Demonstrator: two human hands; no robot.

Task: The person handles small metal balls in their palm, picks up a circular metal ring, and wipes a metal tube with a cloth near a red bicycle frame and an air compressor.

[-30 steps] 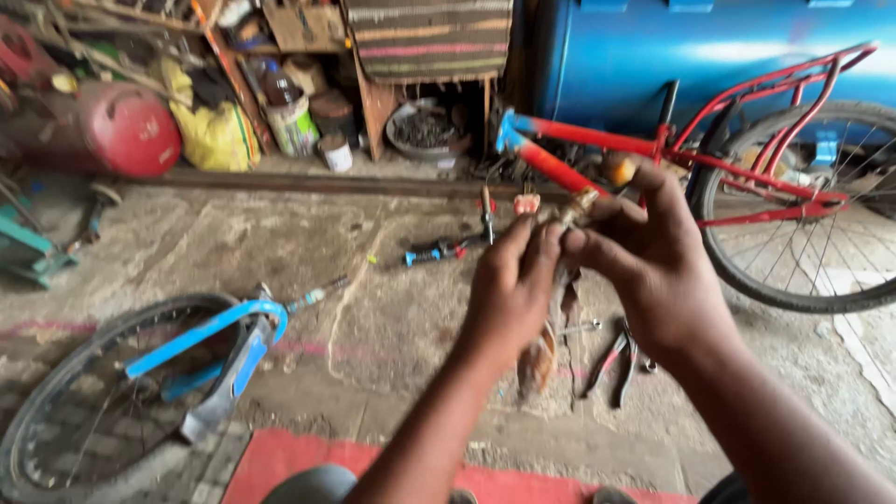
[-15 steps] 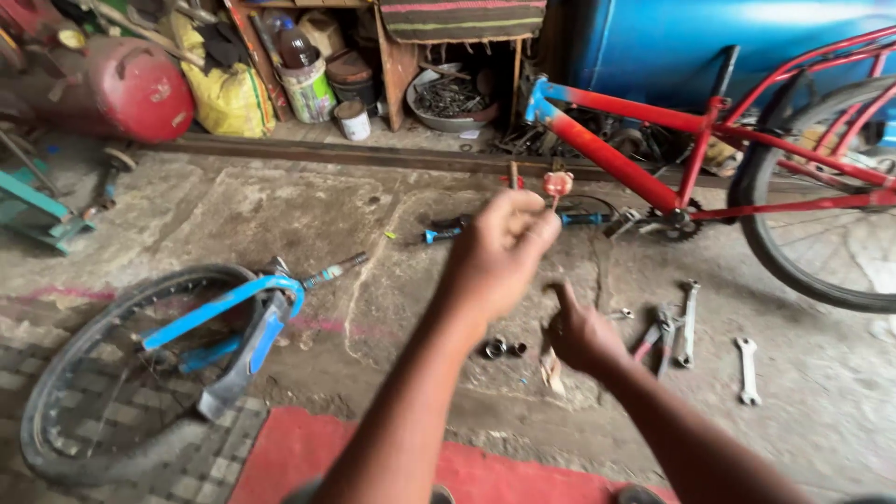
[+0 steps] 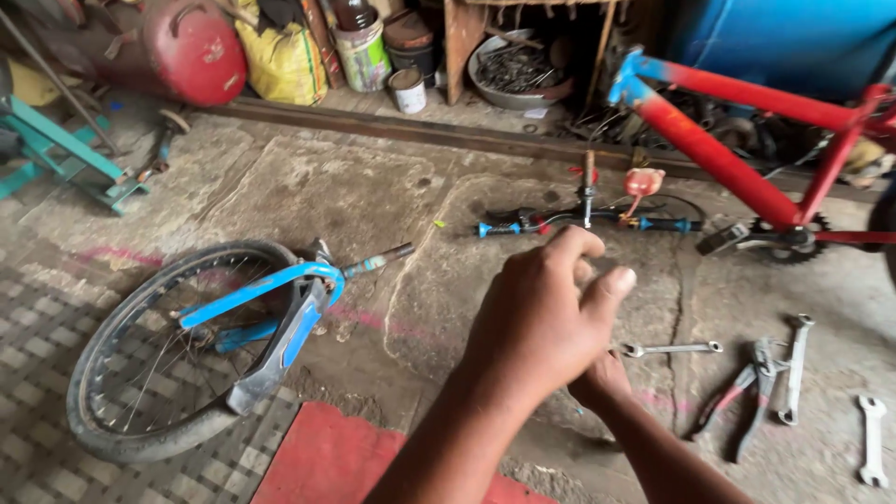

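Centrally, left hand curled into a loose fist, contents unseen; right hand mostly hidden beneath it, grip untellable; spanner just right, wheel far left

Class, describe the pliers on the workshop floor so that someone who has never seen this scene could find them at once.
Start at the red bicycle frame on the right and drop to the concrete floor below its chainring, where hand tools lie to the right of the person's hands. Among the bare silver spanners, the pliers are the only tool with two spread handles, one sleeved in red.

bare forearms, no sleeves, hands ungloved
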